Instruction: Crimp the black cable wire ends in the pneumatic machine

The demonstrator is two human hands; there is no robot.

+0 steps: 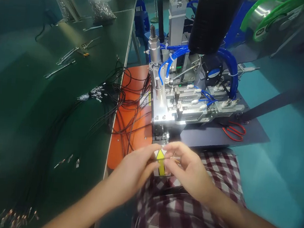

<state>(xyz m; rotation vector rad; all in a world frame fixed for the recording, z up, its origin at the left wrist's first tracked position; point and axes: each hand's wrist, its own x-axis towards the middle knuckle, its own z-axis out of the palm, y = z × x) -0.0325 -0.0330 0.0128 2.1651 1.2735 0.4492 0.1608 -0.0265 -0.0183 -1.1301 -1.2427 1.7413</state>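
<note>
Both my hands meet in front of the machine's near end, over my lap. My left hand point(137, 165) is closed, thumb and fingers pinching a thin black cable point(161, 159). The fingers of my right hand point(189, 169) close round the same cable close by, and fine wire ends point(176, 160), one of them orange, stick out by its fingers. Behind the cable, a yellow arrow label point(160, 167) shows on a white plate. Just beyond my fingertips is the machine point(162, 111), with metal cylinders and blue air hoses point(179, 53).
Loose black cables point(124, 101) trail from the dark green table point(69, 121) over an orange plate point(131, 140). A bundle of cables point(54, 120) and small metal pieces point(59, 68) lie on the table. Right of the machine are red-handled cutters point(235, 131) and a green-rimmed spool point(261, 22).
</note>
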